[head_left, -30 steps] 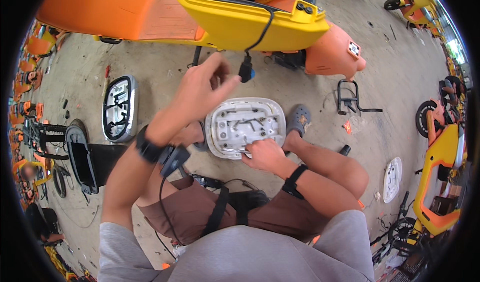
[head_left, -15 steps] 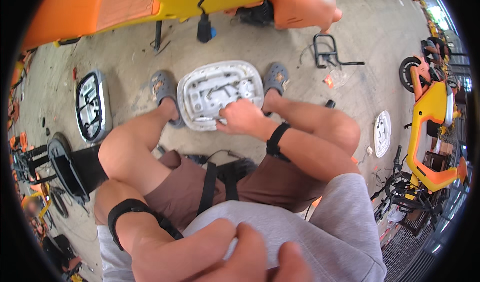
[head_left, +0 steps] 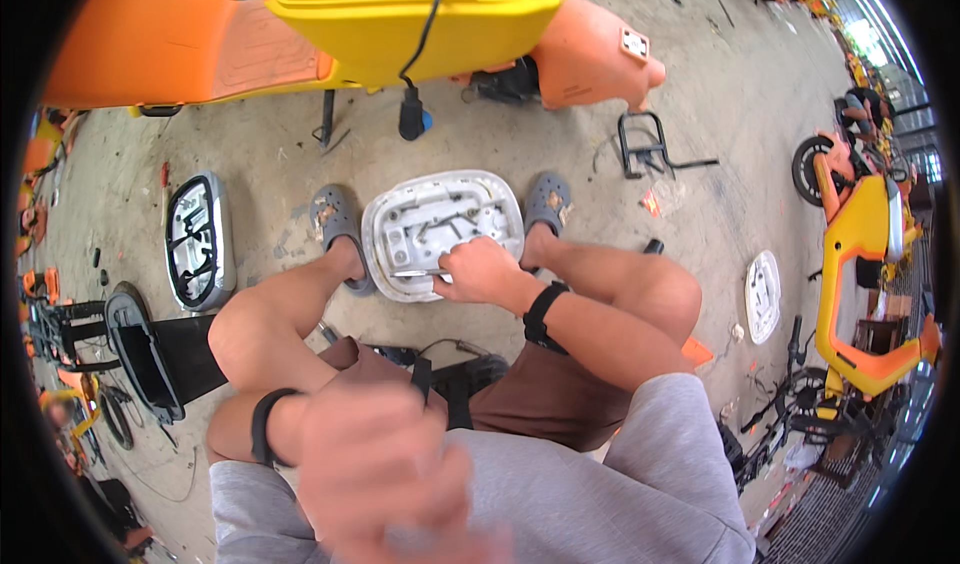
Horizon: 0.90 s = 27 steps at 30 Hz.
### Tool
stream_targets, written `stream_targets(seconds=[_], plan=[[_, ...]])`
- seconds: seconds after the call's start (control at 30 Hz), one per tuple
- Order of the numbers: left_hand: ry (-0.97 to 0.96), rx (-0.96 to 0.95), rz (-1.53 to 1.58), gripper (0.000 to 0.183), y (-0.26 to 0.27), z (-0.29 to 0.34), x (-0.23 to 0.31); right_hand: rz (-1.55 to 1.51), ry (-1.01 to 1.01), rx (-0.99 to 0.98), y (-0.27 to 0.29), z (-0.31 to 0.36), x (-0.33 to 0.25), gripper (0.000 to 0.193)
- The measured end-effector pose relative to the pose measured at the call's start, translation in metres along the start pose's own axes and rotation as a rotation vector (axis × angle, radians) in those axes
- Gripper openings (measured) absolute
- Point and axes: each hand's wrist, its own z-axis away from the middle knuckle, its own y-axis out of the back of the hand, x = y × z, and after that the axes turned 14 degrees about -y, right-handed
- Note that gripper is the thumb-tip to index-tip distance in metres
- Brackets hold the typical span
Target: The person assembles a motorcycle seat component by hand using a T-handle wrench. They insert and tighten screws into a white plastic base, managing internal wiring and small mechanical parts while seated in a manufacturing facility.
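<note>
Between my feet lies a rounded white plastic cover (head_left: 378,229), its ribbed hollow inner side facing up. My right hand (head_left: 480,269) is closed over the near edge of this cover. A slim silver metal hand tool (head_left: 412,274) sticks out to the left from its fingers; its exact kind is hard to make out. Close in front of my chest, my left hand (head_left: 385,474) is raised and smeared by motion, so its fingers do not show clearly. Several small dark pieces or slots show inside the cover.
An orange and yellow scooter body (head_left: 420,44) stands ahead with a hanging black cable plug (head_left: 411,119). A black-rimmed silver shell (head_left: 198,244) lies left, a black metal bracket (head_left: 645,149) ahead right, another white cover (head_left: 763,299) right. A yellow scooter frame (head_left: 835,264) stands beyond.
My left hand has moved left and upward in the picture. My right hand stays at the near edge with the silver tool. The view has tilted up, showing more of the scooter.
</note>
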Motion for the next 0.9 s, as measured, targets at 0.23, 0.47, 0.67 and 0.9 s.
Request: stream_targets(seconds=[0.23, 0.47, 0.67, 0.9], plan=[[0.801, -0.556, -0.224, 0.021, -0.070, 0.191, -0.063, -0.023, 0.073, -0.004, 0.003, -0.006, -0.018, 0.034], [1.090, -0.674, -0.067, 0.030, -0.057, 0.189, -0.061, -0.016, 0.116, 0.115, 0.002, -0.019, 0.002, 0.021], [1.033, -0.820, -0.194, 0.022, -0.073, 0.187, -0.056, 0.102, 0.167, 0.293, -0.004, -0.029, 0.005, 0.019], [0.978, -0.741, -0.193, 0.011, -0.080, 0.207, -0.042, 0.140, 0.444, 0.431, 0.001, -0.051, -0.006, 0.014]])
